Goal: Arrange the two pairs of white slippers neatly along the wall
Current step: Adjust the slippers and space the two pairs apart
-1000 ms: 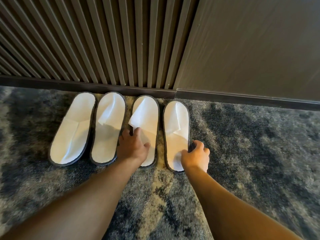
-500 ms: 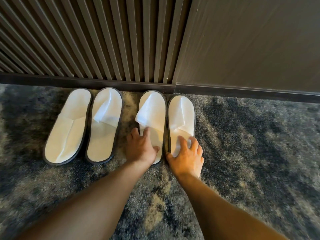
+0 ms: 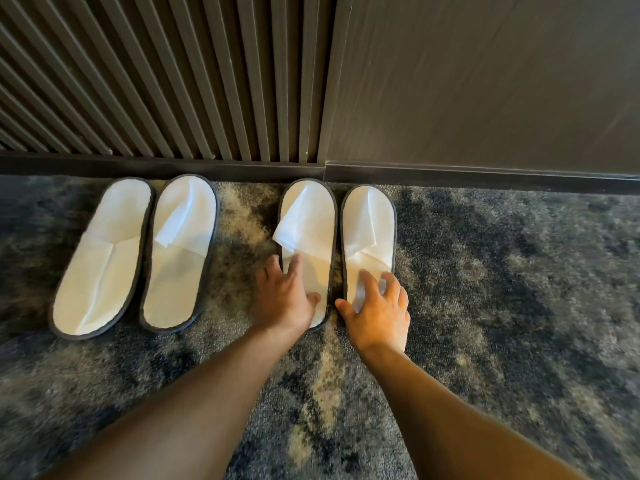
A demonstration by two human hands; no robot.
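Note:
Two pairs of white slippers with dark edging lie on the carpet, toes toward the wall. The left pair, a far-left slipper [image 3: 102, 254] and its mate [image 3: 180, 251], leans slightly to the right. The right pair, a third slipper [image 3: 310, 216] and a fourth slipper [image 3: 369, 223], stands straight, side by side, toes near the baseboard. My left hand [image 3: 284, 296] rests flat on the heel of the third slipper with spread fingers. My right hand [image 3: 379, 310] lies the same way on the heel of the fourth slipper.
A dark baseboard [image 3: 450, 174] runs along the wall; slatted panelling [image 3: 173, 81] is on the left, a smooth panel [image 3: 485, 81] on the right. Mottled grey carpet [image 3: 519, 289] covers the floor. A carpet gap separates the pairs.
Both hands slid the right pair to the right and toward the wall, opening a gap from the left pair. My right hand went from the slipper's side to flat on its heel.

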